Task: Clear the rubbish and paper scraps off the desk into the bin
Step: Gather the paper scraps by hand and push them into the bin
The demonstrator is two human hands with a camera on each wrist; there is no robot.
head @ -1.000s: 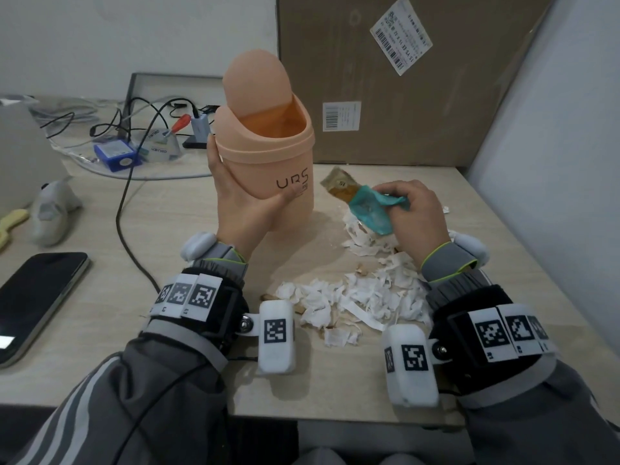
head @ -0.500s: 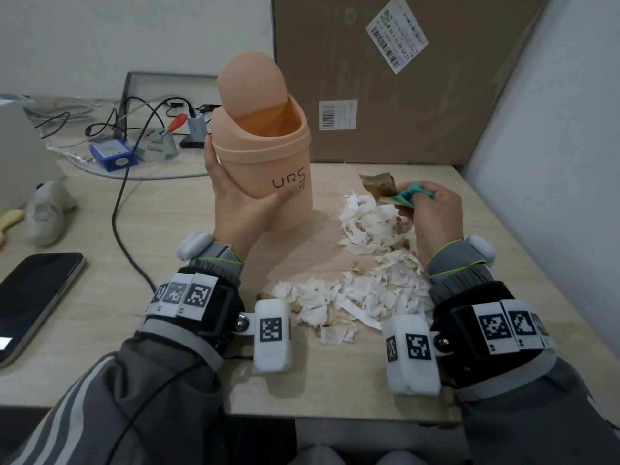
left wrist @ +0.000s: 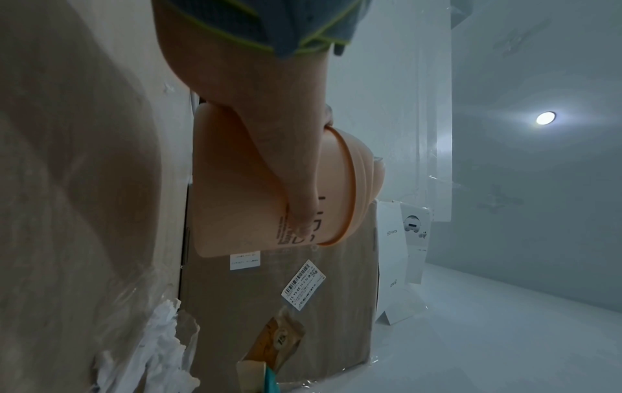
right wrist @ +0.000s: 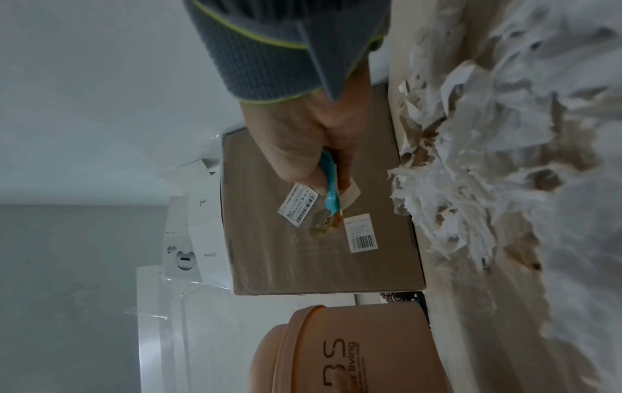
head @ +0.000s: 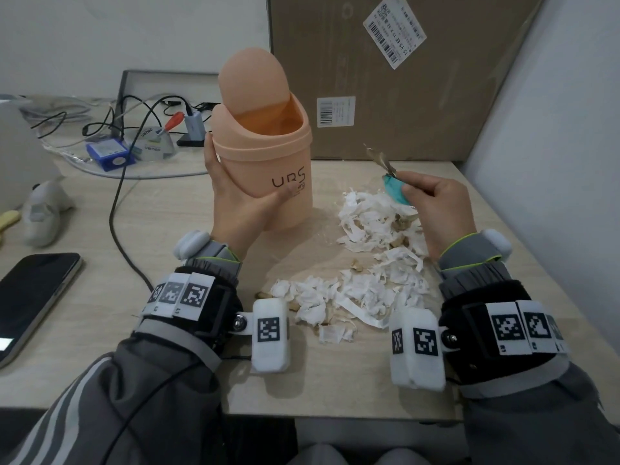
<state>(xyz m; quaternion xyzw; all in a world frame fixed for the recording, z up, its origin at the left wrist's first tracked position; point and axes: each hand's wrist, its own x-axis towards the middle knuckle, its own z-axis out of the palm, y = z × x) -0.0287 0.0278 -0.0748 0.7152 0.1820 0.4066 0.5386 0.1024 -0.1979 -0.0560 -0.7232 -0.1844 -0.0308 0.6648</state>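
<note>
Nearby, phone (head: 32,297), cable (head: 117,209), cardboard box (head: 385,78).

The bin (head: 268,169) stands mid-table (head: 161,229); paper scraps (head: 369,263) spread from its right toward the front edge. A cardboard box (head: 385,78) stands against the back edge, a phone (head: 33,297) near the left edge.

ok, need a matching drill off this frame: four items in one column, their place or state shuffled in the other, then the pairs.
Items:
1. bin
2. teal wrapper
3. paper scraps
4. phone

States:
A. lying loose on the desk between the wrists
B. pinched in the right hand
C. flat at the desk's left edge, screen up
D. upright, lid tipped open, gripped by the left hand

Pairs: 1-D, 2-B, 3-A, 4-C
</note>
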